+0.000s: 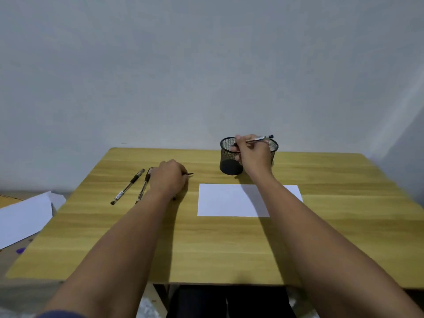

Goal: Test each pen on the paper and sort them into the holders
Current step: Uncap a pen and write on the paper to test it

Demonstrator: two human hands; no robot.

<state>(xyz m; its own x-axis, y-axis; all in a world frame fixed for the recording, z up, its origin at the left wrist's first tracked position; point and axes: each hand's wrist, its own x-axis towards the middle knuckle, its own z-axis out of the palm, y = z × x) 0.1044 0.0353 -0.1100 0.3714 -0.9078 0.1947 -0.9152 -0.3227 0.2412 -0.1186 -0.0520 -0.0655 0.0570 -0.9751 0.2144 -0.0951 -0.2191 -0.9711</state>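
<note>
One mesh holder point(230, 161) stands near the table's point(206, 244) far edge, partly hidden by the right hand point(253, 154), which pinches one pen point(260, 139) over its rim. One sheet of paper point(229, 200) lies in front of it. The left hand point(168, 179) curls over pens by the left edge; two more pens point(127, 187) lie beside it. How many it grips cannot be made out.

Part of the holder point(230, 159) is hidden behind the right hand point(252, 153), and the tip of the pen point(260, 139) it grips is covered by the fingers. A second pen point(188, 173) is largely concealed under the left hand point(168, 177), so its grip cannot be judged. The paper's point(229, 199) right part is crossed by the forearm. The pen labels are too small to be read.
</note>
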